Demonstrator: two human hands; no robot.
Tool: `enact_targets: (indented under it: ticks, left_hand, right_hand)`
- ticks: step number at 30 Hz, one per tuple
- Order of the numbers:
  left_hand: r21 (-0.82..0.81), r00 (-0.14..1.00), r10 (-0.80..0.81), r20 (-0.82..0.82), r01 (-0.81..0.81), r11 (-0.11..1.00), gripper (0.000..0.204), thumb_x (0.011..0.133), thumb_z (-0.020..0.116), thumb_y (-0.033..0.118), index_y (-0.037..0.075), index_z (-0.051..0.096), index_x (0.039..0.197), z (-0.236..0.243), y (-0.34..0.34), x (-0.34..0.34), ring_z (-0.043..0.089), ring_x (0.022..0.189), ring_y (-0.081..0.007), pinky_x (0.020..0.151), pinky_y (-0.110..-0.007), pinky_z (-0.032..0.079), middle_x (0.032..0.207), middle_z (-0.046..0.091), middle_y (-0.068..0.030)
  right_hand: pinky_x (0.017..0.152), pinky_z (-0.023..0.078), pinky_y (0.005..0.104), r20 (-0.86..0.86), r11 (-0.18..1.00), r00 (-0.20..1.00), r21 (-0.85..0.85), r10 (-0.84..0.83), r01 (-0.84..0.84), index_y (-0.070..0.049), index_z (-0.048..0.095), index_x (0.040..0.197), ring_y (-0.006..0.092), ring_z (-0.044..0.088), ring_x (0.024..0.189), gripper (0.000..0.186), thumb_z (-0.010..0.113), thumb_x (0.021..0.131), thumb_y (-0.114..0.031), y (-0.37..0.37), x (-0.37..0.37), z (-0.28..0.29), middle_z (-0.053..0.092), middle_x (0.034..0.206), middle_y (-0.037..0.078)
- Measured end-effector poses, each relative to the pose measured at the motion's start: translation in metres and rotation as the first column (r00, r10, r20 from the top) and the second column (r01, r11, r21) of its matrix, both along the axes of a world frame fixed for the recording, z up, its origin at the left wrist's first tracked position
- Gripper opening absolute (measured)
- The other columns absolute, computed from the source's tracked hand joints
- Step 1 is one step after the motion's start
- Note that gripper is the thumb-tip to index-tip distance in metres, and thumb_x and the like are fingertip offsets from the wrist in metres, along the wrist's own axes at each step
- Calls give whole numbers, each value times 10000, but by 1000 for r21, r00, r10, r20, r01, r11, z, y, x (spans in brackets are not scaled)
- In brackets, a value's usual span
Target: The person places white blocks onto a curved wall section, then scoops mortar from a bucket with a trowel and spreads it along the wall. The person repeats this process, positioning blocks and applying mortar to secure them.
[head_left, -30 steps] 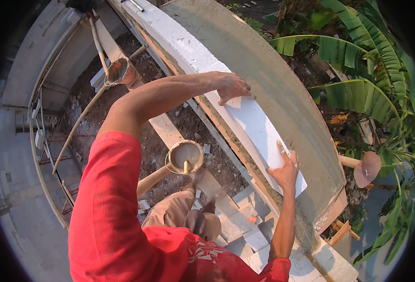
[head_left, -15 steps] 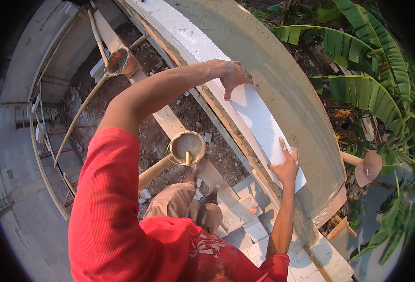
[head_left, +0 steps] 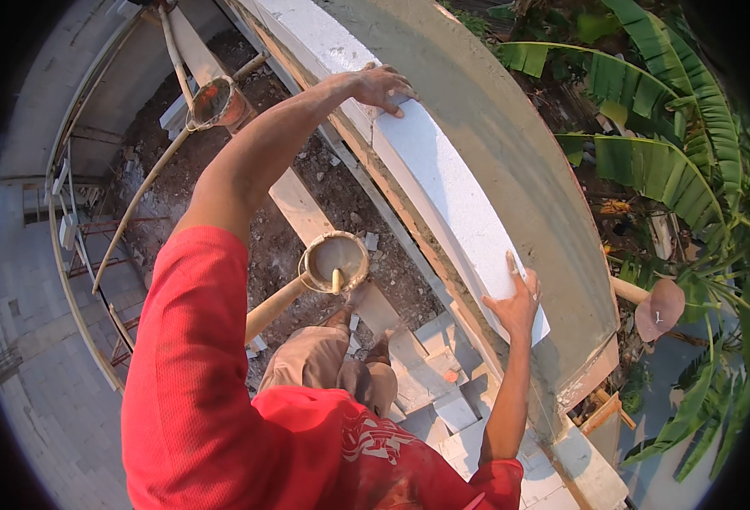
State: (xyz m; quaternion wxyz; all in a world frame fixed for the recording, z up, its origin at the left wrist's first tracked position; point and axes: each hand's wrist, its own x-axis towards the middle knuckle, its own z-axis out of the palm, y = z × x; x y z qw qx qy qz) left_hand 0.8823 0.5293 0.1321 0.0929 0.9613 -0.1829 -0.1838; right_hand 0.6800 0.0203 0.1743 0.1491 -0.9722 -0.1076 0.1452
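A long white lightweight block lies on the wall's edge, end to end with another white block farther off. My left hand clasps the far end of the near block at the joint, fingers bent across its top. Around the near end my right hand is closed, its thumb at the left side and its fingers over the top and right side. The undersides of the blocks are hidden.
Grey mortar-covered concrete runs right of the blocks. On a plank below stand a mortar bucket with a handle in it and another bucket. Loose blocks lie lower down. Banana leaves hang at right.
My left hand has slid away from me along the block, from its middle part to the far joint. My right hand stays at the near end, and the block looks nearly unmoved.
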Motion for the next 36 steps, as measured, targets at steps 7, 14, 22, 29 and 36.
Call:
enact_targets:
  ticks: [7, 14, 22, 29, 36]
  left_hand:
    - [-22, 1000, 2, 18, -2, 1000, 655, 865, 703, 604, 345, 572, 1453, -1, -4, 0, 301, 1490, -329, 1214, -602, 177, 1554, 479, -31]
    - [-77, 1000, 6, 30, -4, 997, 680, 820, 719, 678, 421, 574, 1433, -20, 8, 7, 249, 1512, -320, 1212, -675, 143, 1572, 456, -18]
    - [17, 994, -26, 105, 25, 1000, 650, 882, 728, 552, 306, 569, 1461, -14, 14, 5, 299, 1497, -339, 1242, -561, 206, 1553, 485, -62]
    - [-78, 992, -36, 120, 46, 996, 639, 902, 740, 435, 244, 546, 1481, -27, 33, 10, 326, 1487, -338, 1242, -496, 252, 1523, 510, -112]
    - [-54, 997, -65, 50, 67, 996, 629, 933, 700, 364, 218, 502, 1512, -17, 24, 13, 340, 1480, -331, 1206, -487, 309, 1563, 456, -112]
  right_hand:
    - [1089, 416, 486, 50, 1000, 999, -27, 4, -3, -372, 479, 1527, 352, 528, 1200, 1133, 941, 504, -218, 0, -2, 0, 540, 1244, 116]
    - [1106, 411, 503, 39, 997, 999, -68, -17, 20, -366, 490, 1518, 376, 506, 1263, 1096, 960, 534, -261, 8, -6, 1, 523, 1339, 142]
    - [1090, 432, 501, 13, 998, 999, -47, -38, 39, -114, 557, 1469, 359, 508, 1319, 894, 910, 694, -385, 16, -8, 29, 501, 1441, 165]
    - [963, 499, 405, -166, 540, 785, 640, -597, 546, 19, 662, 1275, 271, 655, 1026, 425, 694, 931, -228, 11, -152, -18, 695, 1111, 131]
    - [942, 529, 374, -565, -366, 272, 761, -779, 536, 3, 656, 1250, 208, 666, 1037, 351, 583, 1008, -240, -92, -180, -140, 689, 1144, 97]
